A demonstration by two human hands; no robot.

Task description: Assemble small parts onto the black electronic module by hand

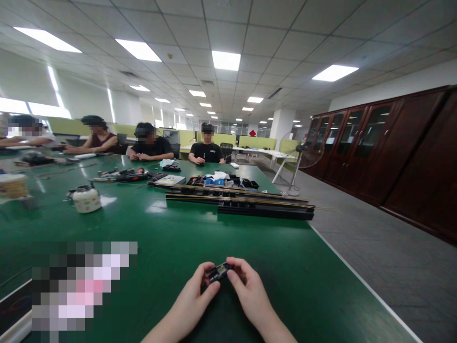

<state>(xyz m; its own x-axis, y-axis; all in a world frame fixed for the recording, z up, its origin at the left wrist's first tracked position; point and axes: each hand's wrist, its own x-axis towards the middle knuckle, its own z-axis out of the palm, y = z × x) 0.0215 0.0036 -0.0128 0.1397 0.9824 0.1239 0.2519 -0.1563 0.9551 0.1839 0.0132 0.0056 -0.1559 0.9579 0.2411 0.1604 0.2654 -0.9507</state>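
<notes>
A small black plastic part sits at the bottom centre of the frame, held up between the left hand and the right hand, whose fingertips pinch its two ends. Because only fingertips grip it, it could well twist or slip out, and any loose piece in it, too small to tell, might drop onto the green counter. Beyond the hands, black channel rails topped by thin brass-coloured rods lie across mid-frame; a long reach forward would likely knock the rods, which overhang at the right. A patterned white jar stands at centre left. Farther up, a co-worker sits behind mixed clutter.
</notes>
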